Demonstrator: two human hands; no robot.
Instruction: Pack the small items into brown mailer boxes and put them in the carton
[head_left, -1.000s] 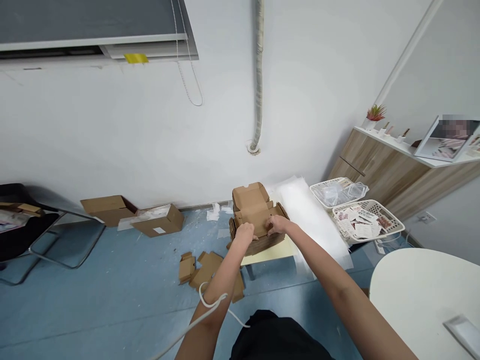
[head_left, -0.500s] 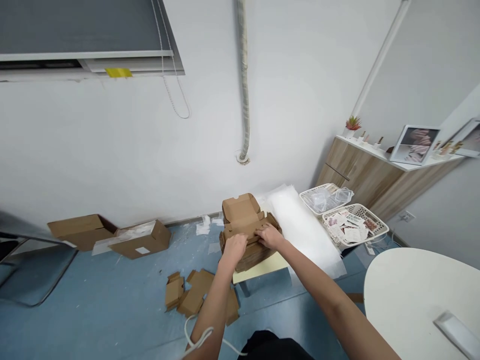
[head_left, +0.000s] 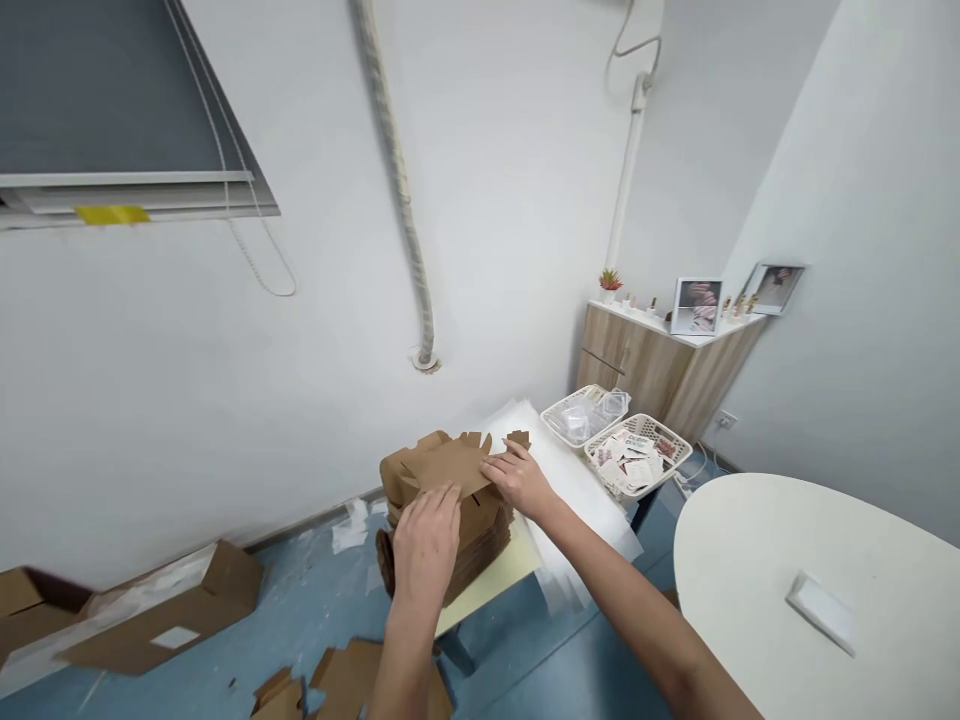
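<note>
Cardboard mailer blank (head_left: 450, 468) lies on a stack of brown boxes (head_left: 480, 540) atop a pale yellow tabletop (head_left: 487, 578). I log my left hand (head_left: 426, 545) flat on its near edge, fingers together, and my right hand (head_left: 519, 480) on its right flap, fingers slightly apart, neither clamped.

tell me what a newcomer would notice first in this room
The eye lands first on the left hand and right hand, resting on a stack of brown cardboard boxes at the centre, on a pale yellow table. To the right sits a white basket of printed cards, and a round white table fills the lower right.
</note>
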